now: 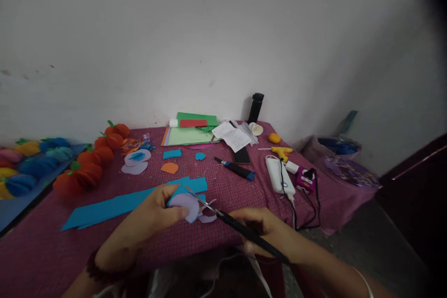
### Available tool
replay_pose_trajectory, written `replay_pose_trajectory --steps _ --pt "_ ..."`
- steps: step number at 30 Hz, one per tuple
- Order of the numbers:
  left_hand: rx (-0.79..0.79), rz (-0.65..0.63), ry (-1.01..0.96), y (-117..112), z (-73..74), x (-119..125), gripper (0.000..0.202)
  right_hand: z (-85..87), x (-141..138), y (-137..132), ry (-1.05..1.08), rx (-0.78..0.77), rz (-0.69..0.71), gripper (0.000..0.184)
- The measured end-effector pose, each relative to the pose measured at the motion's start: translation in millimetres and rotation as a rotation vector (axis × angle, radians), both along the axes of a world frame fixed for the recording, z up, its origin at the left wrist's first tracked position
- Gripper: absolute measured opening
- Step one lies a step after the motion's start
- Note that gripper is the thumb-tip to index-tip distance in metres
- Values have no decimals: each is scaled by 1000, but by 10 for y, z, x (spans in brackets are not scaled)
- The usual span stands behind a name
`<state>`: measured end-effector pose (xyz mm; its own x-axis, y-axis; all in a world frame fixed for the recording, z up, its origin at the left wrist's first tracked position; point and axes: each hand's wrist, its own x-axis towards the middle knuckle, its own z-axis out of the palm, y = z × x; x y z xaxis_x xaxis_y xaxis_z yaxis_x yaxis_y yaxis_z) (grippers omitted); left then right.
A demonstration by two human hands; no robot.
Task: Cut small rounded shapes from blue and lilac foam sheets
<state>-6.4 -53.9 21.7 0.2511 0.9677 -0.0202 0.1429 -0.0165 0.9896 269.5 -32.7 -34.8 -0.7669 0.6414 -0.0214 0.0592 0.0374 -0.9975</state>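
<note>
White wall (209,32) is seen behind a table draped in a magenta checked cloth (42,251). A long blue paper strip (115,205) is laid across the cloth and serves as landmark. At the strip's right end, just in front of it, a lavender paper disc (185,205) is pinched between thumb and fingers of the left hand (153,216), raised off the cloth, with a blue piece backing it. To the right of the strip, black-handled scissors (226,219) are gripped in the closed right hand (260,228); their blades are laid against the disc's right edge, beside the left fingertips. A curled lavender offcut (208,218) is seen under the blades. Beyond the strip's right end a utility knife (235,168) is placed, and further right a white power bank (277,174). Orange paper pumpkins (91,167) are grouped behind the strip's left half.
</note>
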Motion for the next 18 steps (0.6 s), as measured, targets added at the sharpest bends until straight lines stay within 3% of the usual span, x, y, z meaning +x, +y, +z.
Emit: replay_pose_trajectory --steps 10,18 --pt "-5 -87 172 -64 63 -90 11 59 53 -9 -56 38 54 48" --pt "16 -126 186 -33 69 -83 11 1 77 -30 -71 49 77 42"
